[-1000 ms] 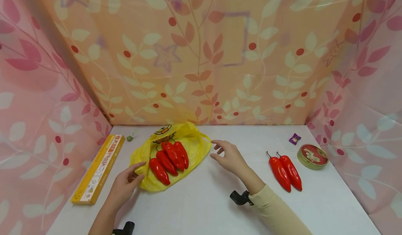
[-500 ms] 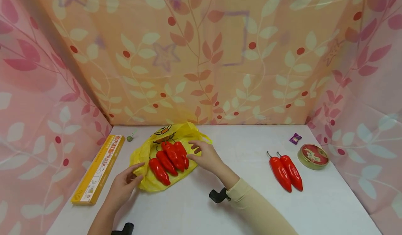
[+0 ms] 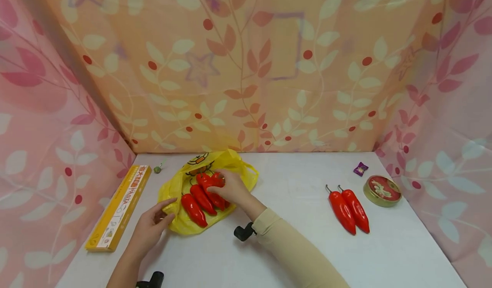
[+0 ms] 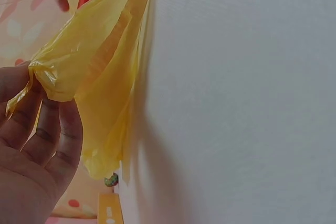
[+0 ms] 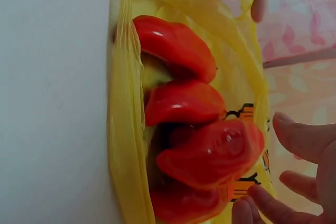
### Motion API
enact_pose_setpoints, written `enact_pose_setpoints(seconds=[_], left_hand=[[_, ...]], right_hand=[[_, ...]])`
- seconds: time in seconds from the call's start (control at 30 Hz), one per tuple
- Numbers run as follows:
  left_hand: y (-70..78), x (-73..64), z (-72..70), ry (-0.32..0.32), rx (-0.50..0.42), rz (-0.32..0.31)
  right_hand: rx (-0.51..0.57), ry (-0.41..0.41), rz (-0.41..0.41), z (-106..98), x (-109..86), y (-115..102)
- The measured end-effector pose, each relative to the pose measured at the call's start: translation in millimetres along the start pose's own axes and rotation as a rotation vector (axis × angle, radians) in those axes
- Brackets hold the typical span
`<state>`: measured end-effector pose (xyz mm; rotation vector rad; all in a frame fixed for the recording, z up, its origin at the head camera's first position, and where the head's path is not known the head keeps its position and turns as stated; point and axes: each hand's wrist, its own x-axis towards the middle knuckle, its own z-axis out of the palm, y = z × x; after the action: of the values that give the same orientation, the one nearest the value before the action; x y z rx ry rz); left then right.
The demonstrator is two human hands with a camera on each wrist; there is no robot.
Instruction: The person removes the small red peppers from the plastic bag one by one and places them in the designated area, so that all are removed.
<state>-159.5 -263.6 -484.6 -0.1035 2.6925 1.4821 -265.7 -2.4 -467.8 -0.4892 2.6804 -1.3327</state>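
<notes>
Bagged red peppers (image 3: 203,199): four side by side in the opening of the yellow plastic bag (image 3: 174,187), left of the middle of the white tabletop (image 3: 192,262).
Pepper long axis: stem ends point away from the person and slightly left, tips back towards the person and slightly right.
Right hand (image 3: 232,189): over the bag's right side, thumb and fingers spread apart, gripping nothing; whether the skin touches a pepper, I cannot tell.
Nearer hand: the right, over the rightmost pepper (image 3: 217,179) and largely hiding it in the head view; the thumb lies across the line of the pepper just left of it.
Approach line: the right forearm slants in from the near right, so the peppers lie ahead and to the left of that wrist.
Left hand (image 3: 150,226): pinches the bag's left edge between thumb and fingers, beside the leftmost pepper (image 3: 194,210) but apart from it.
Loose red peppers (image 3: 348,211): two, outside the bag, well to the right of both hands, lying the same way.
</notes>
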Motion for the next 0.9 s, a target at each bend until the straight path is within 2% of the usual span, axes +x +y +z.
enact_pose_setpoints(seconds=[0.1, 0.3, 0.4, 0.63, 0.77, 0.9], left_hand=[[0.9, 0.1, -0.3, 0.002, 0.0, 0.001], [0.0, 0.0, 0.4, 0.003, -0.004, 0.01], [-1.0, 0.0, 1.3, 0.0, -0.015, 0.017], [-2.6, -0.8, 0.7, 0.002, -0.025, 0.017], [-2.2, -0.5, -0.9, 0.006, -0.024, 0.018], [-1.6, -0.1, -1.5, 0.007, -0.024, 0.02]], right_hand=[[-0.05, 0.007, 0.025, 10, 4.9, -7], [-0.228, 0.019, 0.054, 25, 6.9, -13], [-0.26, 0.029, 0.066, 29, 6.9, -13], [-0.22, 0.041, 0.053, 28, 3.4, -17], [-0.15, 0.032, 0.048, 17, -2.8, -19], [-0.075, -0.004, 0.007, 3, -11.6, -16]])
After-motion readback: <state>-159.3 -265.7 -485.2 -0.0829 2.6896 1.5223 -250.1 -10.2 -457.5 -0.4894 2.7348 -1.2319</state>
